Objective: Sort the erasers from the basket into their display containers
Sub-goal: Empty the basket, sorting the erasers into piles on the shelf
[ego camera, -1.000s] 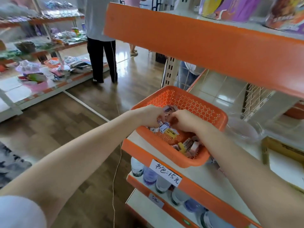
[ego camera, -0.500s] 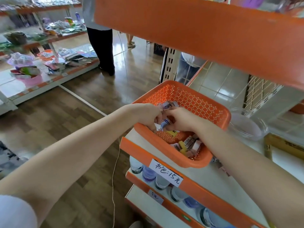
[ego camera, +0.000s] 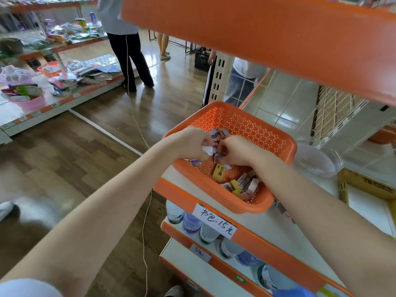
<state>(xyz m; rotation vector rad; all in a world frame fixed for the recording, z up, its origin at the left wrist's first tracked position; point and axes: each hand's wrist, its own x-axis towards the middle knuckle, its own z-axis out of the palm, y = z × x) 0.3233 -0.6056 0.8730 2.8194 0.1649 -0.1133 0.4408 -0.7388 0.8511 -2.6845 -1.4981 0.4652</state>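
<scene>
An orange perforated basket (ego camera: 257,127) sits on the white shelf, holding several small wrapped erasers (ego camera: 244,185) and a yellow 2B eraser (ego camera: 219,171). Both hands hover over the basket's near-left side, close together. My left hand (ego camera: 190,144) grips a bunch of small purple-and-white erasers (ego camera: 209,149) in curled fingers. My right hand (ego camera: 234,150) pinches more of the same erasers (ego camera: 217,157) at its fingertips. A clear plastic container (ego camera: 317,157) stands just right of the basket. A yellow cardboard display box (ego camera: 368,185) lies further right.
An orange upper shelf (ego camera: 257,33) overhangs the work area. Bottles (ego camera: 190,221) fill the lower shelf behind a handwritten price tag (ego camera: 215,220). Two people stand in the aisle: one (ego camera: 128,52) by a low shelf of goods, another (ego camera: 242,82) beyond the basket. A thin cord hangs down left.
Both hands have lifted slightly from the basket floor with erasers gathered between them. The view has tilted downward and nearer.
</scene>
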